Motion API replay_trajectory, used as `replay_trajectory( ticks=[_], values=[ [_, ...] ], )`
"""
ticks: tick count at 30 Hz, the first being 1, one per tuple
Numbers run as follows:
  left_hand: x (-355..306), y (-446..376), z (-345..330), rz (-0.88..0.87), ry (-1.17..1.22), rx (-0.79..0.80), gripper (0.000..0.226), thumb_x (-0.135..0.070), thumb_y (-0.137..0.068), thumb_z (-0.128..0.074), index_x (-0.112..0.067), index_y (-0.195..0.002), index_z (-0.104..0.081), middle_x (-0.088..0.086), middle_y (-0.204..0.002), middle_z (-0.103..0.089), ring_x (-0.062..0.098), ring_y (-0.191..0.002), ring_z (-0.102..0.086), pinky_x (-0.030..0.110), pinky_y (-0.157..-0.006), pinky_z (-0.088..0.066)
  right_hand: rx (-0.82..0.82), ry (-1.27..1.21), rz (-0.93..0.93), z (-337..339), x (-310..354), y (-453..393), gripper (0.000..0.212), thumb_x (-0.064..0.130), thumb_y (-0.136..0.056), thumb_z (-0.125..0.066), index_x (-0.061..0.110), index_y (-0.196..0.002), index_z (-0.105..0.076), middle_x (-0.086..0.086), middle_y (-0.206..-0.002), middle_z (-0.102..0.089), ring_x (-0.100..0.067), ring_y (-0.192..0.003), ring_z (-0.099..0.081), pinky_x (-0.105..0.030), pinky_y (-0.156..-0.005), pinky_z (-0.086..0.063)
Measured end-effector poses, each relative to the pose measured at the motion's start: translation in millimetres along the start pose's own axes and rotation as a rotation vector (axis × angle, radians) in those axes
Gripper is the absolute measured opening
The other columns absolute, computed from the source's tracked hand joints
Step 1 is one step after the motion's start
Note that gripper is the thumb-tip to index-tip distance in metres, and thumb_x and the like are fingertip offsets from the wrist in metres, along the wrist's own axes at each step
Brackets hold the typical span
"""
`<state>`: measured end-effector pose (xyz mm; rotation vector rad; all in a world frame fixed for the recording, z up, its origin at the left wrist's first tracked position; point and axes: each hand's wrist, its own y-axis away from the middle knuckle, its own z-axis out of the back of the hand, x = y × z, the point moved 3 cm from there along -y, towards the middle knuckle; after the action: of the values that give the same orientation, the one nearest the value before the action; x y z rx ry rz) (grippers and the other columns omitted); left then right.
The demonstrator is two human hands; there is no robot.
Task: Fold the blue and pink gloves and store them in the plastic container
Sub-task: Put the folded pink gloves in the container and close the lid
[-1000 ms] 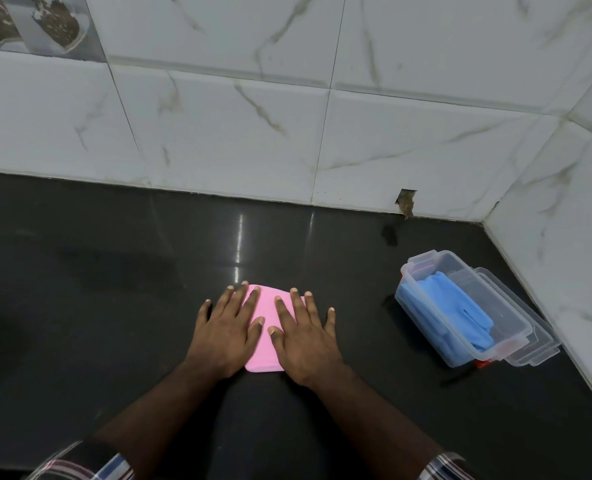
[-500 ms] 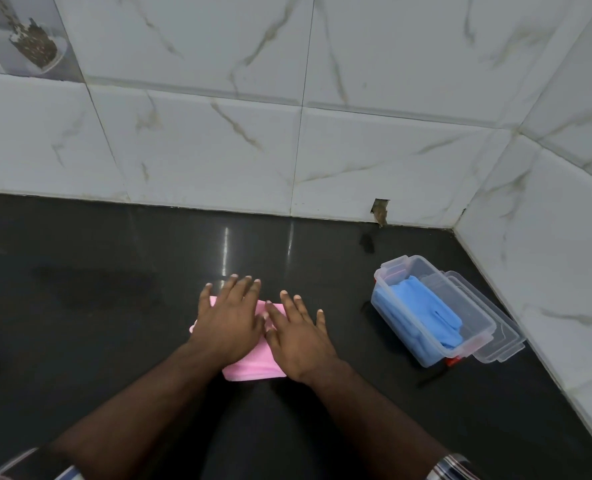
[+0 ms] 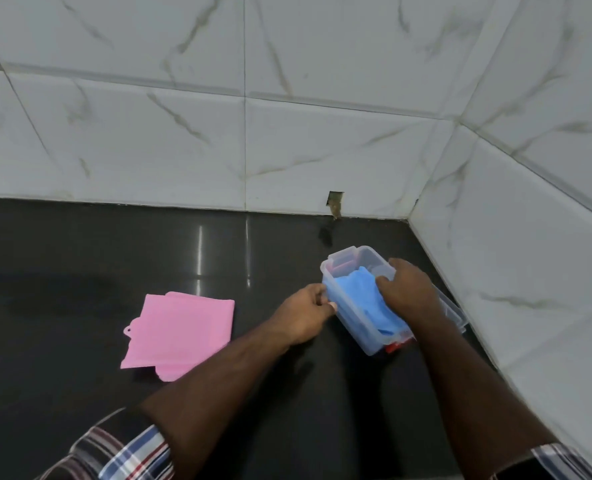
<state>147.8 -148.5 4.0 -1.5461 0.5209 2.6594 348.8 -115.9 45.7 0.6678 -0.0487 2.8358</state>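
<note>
Both hands grip the plastic container (image 3: 348, 317), the pink glove lying apart.

Left hand (image 3: 306, 315) pinches the container's near-left wall; right hand (image 3: 409, 289) curls over its far rim, fingers touching the blue glove (image 3: 364, 299) inside. Nearer left on the dark counter (image 3: 80, 258), well apart from the container, the folded pink glove (image 3: 180, 332) lies flat. Beyond, the marble-tiled wall (image 3: 183, 133) shows a small chipped hole (image 3: 335, 202).

Glossy black countertop (image 3: 80, 258), folded pink glove (image 3: 180, 332) lying flat, clear plastic container (image 3: 353, 320) near the tiled corner
</note>
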Motion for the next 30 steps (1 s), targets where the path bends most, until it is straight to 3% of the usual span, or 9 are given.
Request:
replay_trajectory(
  ticks=[4, 9, 14, 20, 22, 24, 27, 30],
  values=[
    [-10.5, -6.2, -17.2, 0.064, 0.087, 0.033, 0.069, -0.04, -0.089, -0.065, -0.021, -0.15, -0.039, -0.003, -0.13, -0.062, 0.019, -0.119, -0.06, 0.04, -0.106, -0.046, 0.097, 0.014, -0.038, -1.4, -21.5, -2.5, 0.051, 0.034, -0.093, -0.057, 0.014, -0.139, -0.048, -0.011, -0.136, -0.058, -0.028, -0.121, -0.055, -0.038, -0.1, -0.042],
    [6.7, -15.4, -0.8, 0.06, 0.196, -0.052, 0.055, -0.044, -0.073, -0.063, -0.034, -0.126, -0.058, -0.007, -0.112, -0.072, 0.014, -0.101, -0.07, 0.048, -0.093, -0.057, 0.154, -0.006, 0.035, -12.4, 0.7, 11.4, 0.055, 0.035, -0.095, -0.055, 0.014, -0.145, -0.042, -0.01, -0.146, -0.05, -0.028, -0.131, -0.049, -0.038, -0.108, -0.037],
    [49.1, -15.4, 37.5, 0.069, 0.227, -0.121, 0.055, -0.036, -0.067, -0.06, -0.034, -0.122, -0.059, -0.007, -0.112, -0.074, 0.017, -0.098, -0.073, 0.052, -0.086, -0.06, 0.187, -0.054, 0.107, -36.8, 40.5, 33.9, 0.052, 0.035, -0.096, -0.055, 0.015, -0.143, -0.044, -0.006, -0.143, -0.053, -0.024, -0.126, -0.053, -0.035, -0.102, -0.043],
    [43.2, 40.5, 80.8, 0.12, 0.228, -0.216, 0.045, -0.013, -0.082, -0.054, -0.028, -0.124, -0.059, -0.007, -0.116, -0.07, 0.013, -0.105, -0.069, 0.042, -0.089, -0.059, 0.238, -0.129, 0.169, -67.9, 77.8, 60.5, 0.056, 0.037, -0.094, -0.058, 0.018, -0.144, -0.039, -0.004, -0.144, -0.049, -0.022, -0.128, -0.051, -0.035, -0.102, -0.044],
    [48.4, 50.0, 93.3, 0.13, 0.185, -0.234, 0.042, -0.009, -0.093, -0.054, -0.027, -0.13, -0.055, -0.006, -0.121, -0.067, 0.013, -0.108, -0.066, 0.034, -0.089, -0.056, 0.222, -0.061, 0.204, -71.9, 88.1, 65.6, 0.06, 0.038, -0.095, -0.057, 0.019, -0.147, -0.035, -0.006, -0.155, -0.037, -0.024, -0.14, -0.039, -0.038, -0.111, -0.036],
    [57.0, 58.6, 111.4, 0.132, 0.092, -0.314, 0.051, -0.013, -0.095, -0.055, -0.019, -0.145, -0.046, 0.001, -0.134, -0.061, 0.017, -0.12, -0.06, 0.034, -0.1, -0.049, 0.124, -0.013, 0.293, -70.1, 104.7, 73.6, 0.059, 0.033, -0.095, -0.056, 0.019, -0.148, -0.034, -0.005, -0.159, -0.029, -0.024, -0.146, -0.028, -0.039, -0.118, -0.027],
    [77.0, 68.2, 133.6, 0.109, -0.04, -0.369, 0.054, -0.01, -0.095, -0.054, -0.017, -0.147, -0.046, 0.001, -0.138, -0.059, 0.016, -0.125, -0.056, 0.034, -0.108, -0.044, 0.011, -0.229, 0.403, -64.7, 144.6, 103.3, 0.048, 0.02, -0.093, -0.057, 0.018, -0.14, -0.048, -0.001, -0.145, -0.049, -0.018, -0.133, -0.044, -0.032, -0.111, -0.035],
    [95.2, 79.3, 145.0, 0.051, -0.178, -0.406, 0.059, -0.001, -0.089, -0.05, -0.019, -0.144, -0.05, -0.003, -0.135, -0.06, 0.015, -0.126, -0.055, 0.027, -0.106, -0.041, 0.11, -0.402, 0.468, -78.7, 186.7, 143.7, 0.047, 0.013, -0.091, -0.055, 0.021, -0.137, -0.053, 0.004, -0.136, -0.058, -0.013, -0.124, -0.053, -0.026, -0.105, -0.041]
  ],
)
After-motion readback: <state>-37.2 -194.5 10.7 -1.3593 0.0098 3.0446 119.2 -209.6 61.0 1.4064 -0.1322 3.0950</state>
